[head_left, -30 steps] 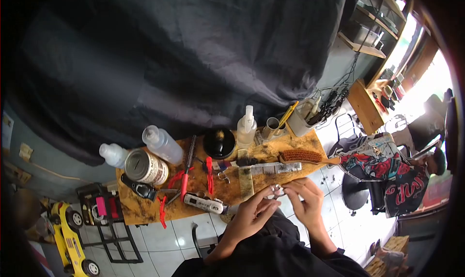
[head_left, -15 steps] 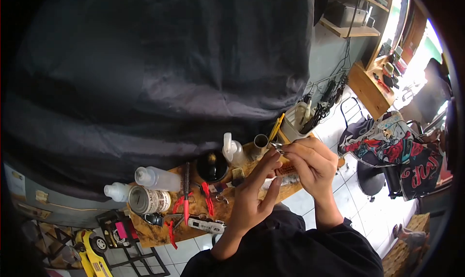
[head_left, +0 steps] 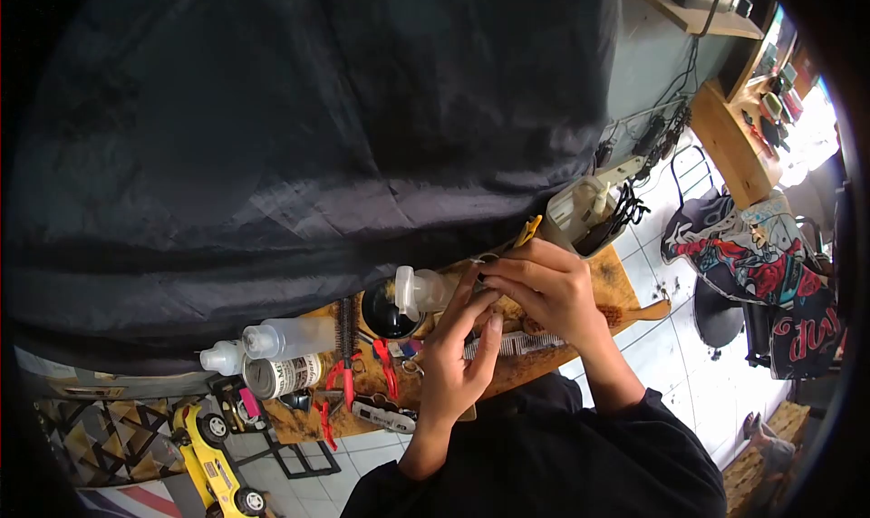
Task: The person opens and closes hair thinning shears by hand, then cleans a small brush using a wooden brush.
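Observation:
My right hand (head_left: 546, 291) is closed, its thumb and fingers pinching a small shiny metal piece (head_left: 488, 261). The piece is partly hidden, so its kind cannot be made out. A small dark spot shows at the fingertips beside it. My left hand (head_left: 460, 364) is raised with its fingers stretched up to the right fingertips and its thumb apart. The left fingertips meet the small piece. Below the hands, a pale comb (head_left: 515, 345) and a wooden-handled brush (head_left: 639, 313) lie on the wooden table (head_left: 607, 269).
To the left stand a spray bottle (head_left: 424, 291), a black bowl (head_left: 388, 314), a clear bottle (head_left: 288, 337) and a can (head_left: 283, 376). Nearby lie a round brush (head_left: 346, 337), red-handled tools (head_left: 387, 373) and a hair clipper (head_left: 384, 416). A tool bin (head_left: 584, 214) stands beyond the table; a black sheet (head_left: 317, 155) hangs ahead.
The view has shifted, and both hands appear a little farther left, still meeting at the fingertips. More of the wooden-handled brush shows. The metal piece is less visible than before.

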The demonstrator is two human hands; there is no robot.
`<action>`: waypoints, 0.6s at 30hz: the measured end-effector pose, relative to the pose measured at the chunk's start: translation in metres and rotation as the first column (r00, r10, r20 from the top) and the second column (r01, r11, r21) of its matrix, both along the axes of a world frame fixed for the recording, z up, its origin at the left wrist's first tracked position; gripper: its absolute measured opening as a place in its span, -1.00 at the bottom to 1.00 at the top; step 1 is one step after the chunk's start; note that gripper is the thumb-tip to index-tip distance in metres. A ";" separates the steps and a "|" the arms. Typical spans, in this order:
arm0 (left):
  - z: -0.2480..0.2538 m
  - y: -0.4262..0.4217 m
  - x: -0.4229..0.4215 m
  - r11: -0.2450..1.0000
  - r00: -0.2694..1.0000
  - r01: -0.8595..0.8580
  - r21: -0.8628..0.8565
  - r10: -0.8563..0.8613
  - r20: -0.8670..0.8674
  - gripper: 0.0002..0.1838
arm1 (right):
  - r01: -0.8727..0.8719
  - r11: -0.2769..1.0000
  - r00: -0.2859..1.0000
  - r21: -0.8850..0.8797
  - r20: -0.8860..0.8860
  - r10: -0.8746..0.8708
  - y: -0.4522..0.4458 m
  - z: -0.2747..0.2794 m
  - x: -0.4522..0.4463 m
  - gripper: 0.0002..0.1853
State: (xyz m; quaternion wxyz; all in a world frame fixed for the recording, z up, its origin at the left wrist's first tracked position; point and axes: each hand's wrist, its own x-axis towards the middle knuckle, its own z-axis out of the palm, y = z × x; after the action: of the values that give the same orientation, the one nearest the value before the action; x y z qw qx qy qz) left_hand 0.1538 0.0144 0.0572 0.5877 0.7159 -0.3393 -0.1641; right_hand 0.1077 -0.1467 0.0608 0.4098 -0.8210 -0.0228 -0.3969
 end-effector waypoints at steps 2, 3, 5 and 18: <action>0.002 0.000 0.001 0.998 0.999 0.044 0.042 -0.044 0.013 -0.72 | -0.024 1.000 0.997 0.009 -0.067 0.025 -0.004 -0.007 -0.002 -0.76; 0.002 0.001 0.000 0.998 0.999 0.042 0.056 -0.043 0.000 -0.72 | -0.043 0.999 0.991 0.009 -0.126 0.044 -0.006 -0.011 -0.005 -0.77; 0.000 0.003 -0.002 0.999 0.993 0.053 -0.006 -0.053 -0.104 -0.73 | -0.056 0.998 0.970 0.039 -0.233 0.063 -0.007 -0.009 -0.012 -0.73; -0.036 0.053 -0.004 0.928 0.976 -0.214 0.305 0.217 0.026 -0.78 | 0.111 0.987 0.746 -0.114 -0.647 -0.159 -0.029 -0.013 -0.111 -0.46</action>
State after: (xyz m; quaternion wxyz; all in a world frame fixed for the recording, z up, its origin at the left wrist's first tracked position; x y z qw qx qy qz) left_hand 0.1495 0.0672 0.0208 0.4856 0.8304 -0.2268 -0.1521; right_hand -0.0033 -0.1758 0.0475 0.3339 -0.9208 0.1674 -0.1125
